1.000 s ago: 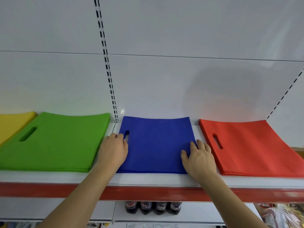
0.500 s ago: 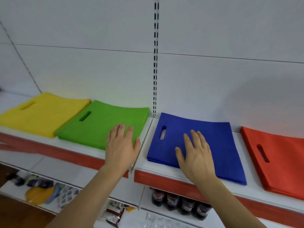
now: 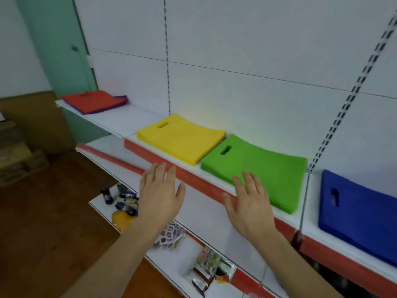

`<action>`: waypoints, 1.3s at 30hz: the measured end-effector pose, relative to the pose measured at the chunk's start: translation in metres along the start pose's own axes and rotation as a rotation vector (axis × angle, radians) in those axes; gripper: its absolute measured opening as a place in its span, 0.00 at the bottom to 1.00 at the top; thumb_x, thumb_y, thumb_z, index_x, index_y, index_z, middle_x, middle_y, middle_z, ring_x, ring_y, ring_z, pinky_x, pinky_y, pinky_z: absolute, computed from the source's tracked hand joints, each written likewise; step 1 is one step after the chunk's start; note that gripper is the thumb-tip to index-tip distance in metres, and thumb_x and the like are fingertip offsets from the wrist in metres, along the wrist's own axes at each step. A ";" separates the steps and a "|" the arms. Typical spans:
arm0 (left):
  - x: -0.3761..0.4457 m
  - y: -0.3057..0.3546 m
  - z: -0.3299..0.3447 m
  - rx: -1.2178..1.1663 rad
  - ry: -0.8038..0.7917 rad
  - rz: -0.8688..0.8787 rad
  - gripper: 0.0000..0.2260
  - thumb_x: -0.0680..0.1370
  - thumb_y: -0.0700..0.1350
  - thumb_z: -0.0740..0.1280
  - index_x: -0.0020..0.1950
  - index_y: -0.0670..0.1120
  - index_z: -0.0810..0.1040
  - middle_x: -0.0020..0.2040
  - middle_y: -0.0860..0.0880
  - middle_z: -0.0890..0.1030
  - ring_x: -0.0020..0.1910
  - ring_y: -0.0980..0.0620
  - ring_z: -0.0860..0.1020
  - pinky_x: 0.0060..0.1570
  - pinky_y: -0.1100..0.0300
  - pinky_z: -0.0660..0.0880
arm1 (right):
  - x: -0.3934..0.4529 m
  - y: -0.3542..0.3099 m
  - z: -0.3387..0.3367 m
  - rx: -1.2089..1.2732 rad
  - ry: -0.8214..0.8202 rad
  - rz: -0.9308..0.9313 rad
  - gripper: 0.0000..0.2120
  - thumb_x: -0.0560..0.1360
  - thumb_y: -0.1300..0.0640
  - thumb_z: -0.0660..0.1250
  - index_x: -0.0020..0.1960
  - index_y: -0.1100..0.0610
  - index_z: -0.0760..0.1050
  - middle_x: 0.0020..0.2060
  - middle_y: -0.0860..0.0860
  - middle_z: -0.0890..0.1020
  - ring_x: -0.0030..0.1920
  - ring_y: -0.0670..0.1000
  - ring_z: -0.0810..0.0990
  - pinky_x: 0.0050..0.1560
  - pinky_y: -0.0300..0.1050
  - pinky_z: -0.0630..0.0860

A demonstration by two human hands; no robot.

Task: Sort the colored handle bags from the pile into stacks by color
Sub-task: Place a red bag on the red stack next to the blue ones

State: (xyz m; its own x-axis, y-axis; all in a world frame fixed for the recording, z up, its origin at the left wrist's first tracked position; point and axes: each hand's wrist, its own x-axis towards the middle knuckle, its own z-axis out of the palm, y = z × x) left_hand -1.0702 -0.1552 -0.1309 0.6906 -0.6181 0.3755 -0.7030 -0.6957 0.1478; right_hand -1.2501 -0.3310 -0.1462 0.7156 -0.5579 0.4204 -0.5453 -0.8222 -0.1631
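Two bare hands hang in the air in front of the white shelf [image 3: 120, 123] with its red front edge, both with fingers spread and straight and holding nothing. The left hand [image 3: 160, 193] is out before the shelf edge, below the stack of flat yellow fabric handle bags [image 3: 182, 140]; the right hand [image 3: 250, 204] lies over the front corner of the stack of flat green fabric handle bags [image 3: 264, 166], though whether it touches them I cannot tell. What the next reach seems to turn on is the mixed pile of flat fabric handle bags [image 3: 94, 102], red on top with blue edges showing beneath: it sits far to the left and farther along the shelf, well apart from both hands, and the left hand is the nearer one. Its longer side runs along the shelf. Counting: one mixed pile, then three sorted stacks in view, yellow, green and the stack of flat blue fabric handle bags [image 3: 363, 211] at the right. How many bags each holds is too fine to count.
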 end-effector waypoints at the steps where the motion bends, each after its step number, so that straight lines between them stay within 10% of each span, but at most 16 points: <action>1: -0.004 -0.023 -0.002 0.008 -0.003 -0.029 0.30 0.82 0.62 0.52 0.77 0.46 0.72 0.78 0.42 0.70 0.78 0.39 0.64 0.76 0.39 0.63 | 0.004 -0.021 0.009 0.012 -0.014 -0.026 0.34 0.83 0.36 0.52 0.76 0.59 0.72 0.77 0.62 0.70 0.80 0.63 0.63 0.77 0.65 0.66; 19: 0.041 -0.308 -0.018 0.146 -0.017 -0.421 0.29 0.84 0.64 0.53 0.82 0.52 0.63 0.83 0.47 0.61 0.83 0.43 0.54 0.81 0.44 0.53 | 0.171 -0.308 0.154 0.196 -0.115 -0.378 0.35 0.82 0.35 0.50 0.78 0.58 0.70 0.78 0.62 0.68 0.81 0.63 0.61 0.76 0.66 0.66; 39: 0.249 -0.536 0.014 0.120 0.045 -0.396 0.29 0.84 0.63 0.55 0.83 0.52 0.62 0.83 0.46 0.61 0.84 0.43 0.54 0.80 0.44 0.51 | 0.383 -0.503 0.282 0.142 -0.147 -0.367 0.40 0.80 0.32 0.44 0.81 0.58 0.66 0.81 0.61 0.64 0.82 0.63 0.59 0.79 0.65 0.62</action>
State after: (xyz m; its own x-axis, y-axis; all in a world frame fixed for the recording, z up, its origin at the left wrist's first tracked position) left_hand -0.5195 0.0587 -0.1298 0.8936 -0.2796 0.3512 -0.3581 -0.9157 0.1821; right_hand -0.5789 -0.1623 -0.1549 0.9116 -0.2265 0.3431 -0.1841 -0.9711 -0.1520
